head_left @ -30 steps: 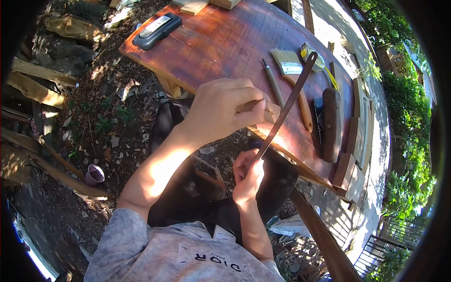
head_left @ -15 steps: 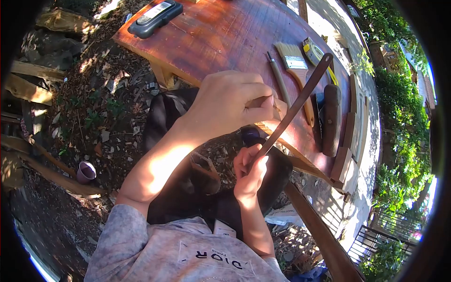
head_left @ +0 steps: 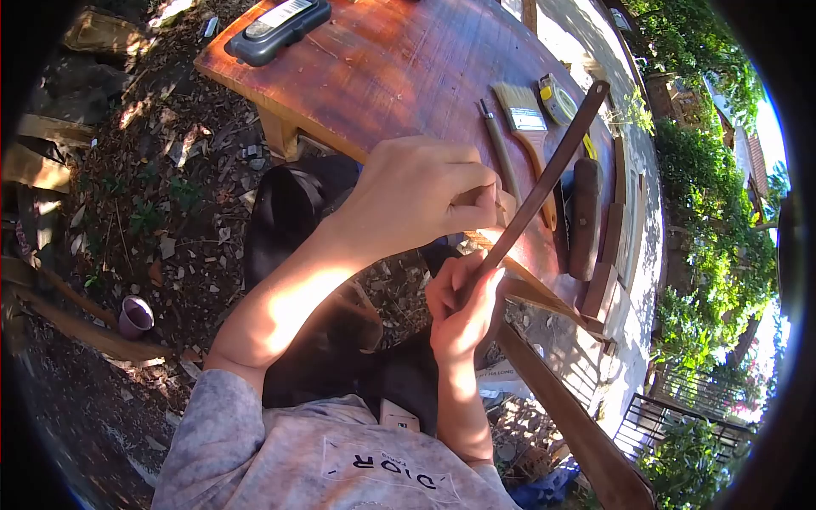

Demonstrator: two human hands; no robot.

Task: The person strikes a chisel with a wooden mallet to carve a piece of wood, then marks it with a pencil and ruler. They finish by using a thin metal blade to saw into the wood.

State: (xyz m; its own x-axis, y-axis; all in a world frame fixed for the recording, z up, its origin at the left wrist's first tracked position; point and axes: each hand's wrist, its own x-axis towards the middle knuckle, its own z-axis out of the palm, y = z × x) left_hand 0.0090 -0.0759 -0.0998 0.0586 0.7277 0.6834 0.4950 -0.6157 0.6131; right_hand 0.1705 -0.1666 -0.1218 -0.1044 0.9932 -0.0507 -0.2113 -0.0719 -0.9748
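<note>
My left hand (head_left: 429,189) is closed in a pinch above the near edge of the wooden table (head_left: 365,76). A small tan edge shows past its fingertips, but what they hold is mostly hidden. My right hand (head_left: 461,306), lower and nearer to me, is wrapped round the bottom end of a long narrow brown strip (head_left: 548,178) with a hole at its far tip. The strip slants up to the right, passing close beside the left fingertips; whether they touch cannot be told. Beyond it on the table lie a paintbrush (head_left: 527,119), a slim rod-like tool (head_left: 500,146) and a tape measure (head_left: 558,102).
A dark case (head_left: 276,32) rests on the table's far left. A thick brown wooden piece (head_left: 586,219) and several wood blocks (head_left: 600,297) line the right edge. A long plank (head_left: 569,416) slants beside my right arm. A cup (head_left: 135,317) stands on the littered ground.
The view has shifted a little, so the table and tools sit slightly further left. My right hand has risen slightly with the strip; the left keeps its pinch.
</note>
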